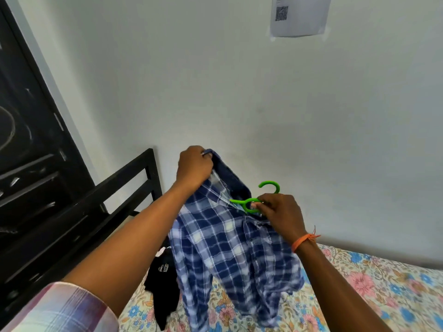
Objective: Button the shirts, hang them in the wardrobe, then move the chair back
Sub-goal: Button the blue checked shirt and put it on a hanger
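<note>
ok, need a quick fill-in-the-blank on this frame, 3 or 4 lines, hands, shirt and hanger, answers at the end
1. The left hand grips the plaid shirt by its ____.
2. The right hand holds a hanger whose colour is ____.
3. The shirt hangs above a bedsheet printed with ____.
4. The thread band on the right wrist is ____.

Missing words: collar; green; flowers; orange

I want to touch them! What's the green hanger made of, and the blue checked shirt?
The green hanger looks like plastic: smooth, bright and a bit shiny, one solid colour. The blue checked shirt looks like soft woven cloth, maybe cotton: it droops and wrinkles where the hands lift it.
</note>
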The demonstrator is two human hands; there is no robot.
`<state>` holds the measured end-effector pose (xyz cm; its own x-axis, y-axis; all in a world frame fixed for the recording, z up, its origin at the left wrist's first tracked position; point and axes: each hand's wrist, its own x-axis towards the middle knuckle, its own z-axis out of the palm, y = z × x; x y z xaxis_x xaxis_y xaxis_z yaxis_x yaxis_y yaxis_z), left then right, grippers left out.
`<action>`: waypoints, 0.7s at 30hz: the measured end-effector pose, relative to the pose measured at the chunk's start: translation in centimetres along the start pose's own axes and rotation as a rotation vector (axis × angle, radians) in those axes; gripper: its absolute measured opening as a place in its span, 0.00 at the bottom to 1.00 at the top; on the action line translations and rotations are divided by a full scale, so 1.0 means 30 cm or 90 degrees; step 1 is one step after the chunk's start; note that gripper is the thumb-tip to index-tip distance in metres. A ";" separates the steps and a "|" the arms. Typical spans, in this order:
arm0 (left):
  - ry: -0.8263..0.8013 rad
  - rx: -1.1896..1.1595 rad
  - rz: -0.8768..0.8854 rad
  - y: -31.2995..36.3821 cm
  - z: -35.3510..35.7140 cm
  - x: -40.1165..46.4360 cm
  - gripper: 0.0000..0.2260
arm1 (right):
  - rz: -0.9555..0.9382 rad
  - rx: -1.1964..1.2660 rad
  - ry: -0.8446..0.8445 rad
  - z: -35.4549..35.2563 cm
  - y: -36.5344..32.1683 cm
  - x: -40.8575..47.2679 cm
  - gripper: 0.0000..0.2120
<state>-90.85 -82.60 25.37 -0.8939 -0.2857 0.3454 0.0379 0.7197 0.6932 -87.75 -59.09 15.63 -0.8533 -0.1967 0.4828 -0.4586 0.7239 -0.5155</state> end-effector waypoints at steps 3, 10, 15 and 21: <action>0.002 0.002 -0.017 0.017 0.013 0.013 0.13 | 0.131 0.109 0.044 0.024 -0.014 -0.013 0.15; -0.203 0.149 0.303 0.116 0.032 -0.042 0.10 | 0.345 0.308 0.086 0.072 -0.008 -0.066 0.09; -0.257 0.563 0.461 0.109 0.055 -0.088 0.39 | 0.258 0.276 0.090 0.053 -0.031 -0.070 0.09; -0.106 0.675 0.575 0.000 0.060 -0.068 0.08 | 0.148 0.311 0.051 0.003 -0.062 -0.058 0.02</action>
<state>-89.82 -80.89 23.52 -0.7868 0.5503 0.2795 0.3372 0.7625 -0.5522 -85.43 -60.16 15.70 -0.9331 -0.0038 0.3595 -0.3384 0.3473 -0.8746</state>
